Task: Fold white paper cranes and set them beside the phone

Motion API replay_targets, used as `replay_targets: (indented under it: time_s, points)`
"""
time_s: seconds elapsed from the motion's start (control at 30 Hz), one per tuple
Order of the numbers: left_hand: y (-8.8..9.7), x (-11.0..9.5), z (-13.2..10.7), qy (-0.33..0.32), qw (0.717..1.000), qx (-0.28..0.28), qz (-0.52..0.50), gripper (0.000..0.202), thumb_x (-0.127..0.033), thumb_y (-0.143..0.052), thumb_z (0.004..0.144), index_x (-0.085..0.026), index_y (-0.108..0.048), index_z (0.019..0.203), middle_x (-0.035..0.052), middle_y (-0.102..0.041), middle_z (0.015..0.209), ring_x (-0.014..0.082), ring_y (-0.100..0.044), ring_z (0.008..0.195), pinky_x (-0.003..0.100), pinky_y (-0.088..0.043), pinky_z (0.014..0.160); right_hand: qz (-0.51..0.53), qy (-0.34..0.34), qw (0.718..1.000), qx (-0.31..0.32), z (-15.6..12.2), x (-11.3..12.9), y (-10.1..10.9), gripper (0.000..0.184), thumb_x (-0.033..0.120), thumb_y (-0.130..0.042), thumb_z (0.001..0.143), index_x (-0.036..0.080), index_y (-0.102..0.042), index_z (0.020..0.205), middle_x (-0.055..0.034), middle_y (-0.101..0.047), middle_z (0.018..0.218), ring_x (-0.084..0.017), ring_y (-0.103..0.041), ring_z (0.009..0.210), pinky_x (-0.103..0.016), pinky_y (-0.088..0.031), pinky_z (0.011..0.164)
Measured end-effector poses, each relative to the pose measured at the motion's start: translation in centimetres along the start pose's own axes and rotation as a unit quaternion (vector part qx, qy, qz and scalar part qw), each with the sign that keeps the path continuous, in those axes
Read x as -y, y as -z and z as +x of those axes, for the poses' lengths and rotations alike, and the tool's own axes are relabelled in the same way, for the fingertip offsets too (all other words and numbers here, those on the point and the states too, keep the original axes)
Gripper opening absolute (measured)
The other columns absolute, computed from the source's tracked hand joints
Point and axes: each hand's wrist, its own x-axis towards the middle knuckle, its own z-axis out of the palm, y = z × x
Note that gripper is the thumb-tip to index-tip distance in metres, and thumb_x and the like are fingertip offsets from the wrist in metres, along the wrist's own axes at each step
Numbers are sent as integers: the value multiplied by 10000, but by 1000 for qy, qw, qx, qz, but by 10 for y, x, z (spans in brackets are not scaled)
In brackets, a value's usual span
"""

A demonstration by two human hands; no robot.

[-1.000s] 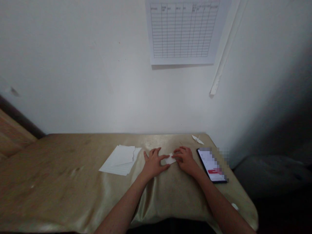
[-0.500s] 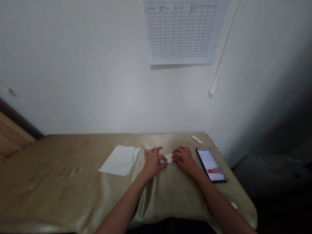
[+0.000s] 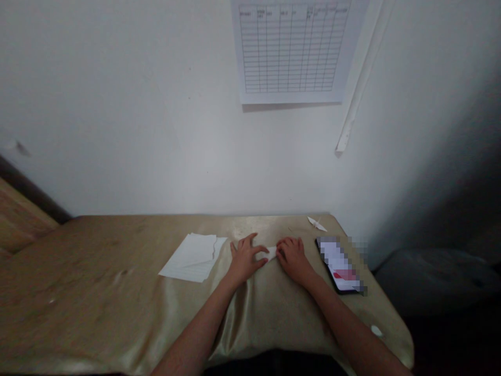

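A small folded piece of white paper lies on the gold cloth between my two hands. My left hand has its fingers spread, and the thumb and index fingertips are at the paper's left end, apart from each other. My right hand has curled fingers closed over the right end of the paper, hiding that part. How the paper is folded is too small to make out.
A stack of white paper sheets lies left of my hands. To the right are a phone with a lit screen and a small folded paper crane. A white scrap sits near the right edge of the cloth-covered table.
My left thumb and index finger have spread further apart. The right fingers have curled in more over the paper, whose visible part now looks narrower and slanted.
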Motion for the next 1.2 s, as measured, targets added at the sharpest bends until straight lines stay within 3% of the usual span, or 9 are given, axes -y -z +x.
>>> replay_targets:
  time_s: [0.37, 1.2]
  points:
    - [1, 5, 1, 8, 1000, 22, 7, 320, -436, -739, 840, -476, -717, 1157, 8, -393, 1593, 346, -308, 1494, 759, -85, 1165, -21, -35, 999, -9, 5, 7, -6, 163, 254, -499, 975, 215, -654, 1006, -104, -644, 1212, -290, -500, 1240, -659, -186, 1171]
    - [-5, -1, 1, 3, 1000, 9, 24, 285, -535, -737, 822, -399, -740, 1072, -1, -398, 1606, 361, -320, 1473, 791, -73, 1146, -87, -14, 996, -33, 7, 13, -8, 198, 239, -507, 970, 226, -678, 1069, -108, -662, 1206, -310, -481, 1267, -730, -121, 1175]
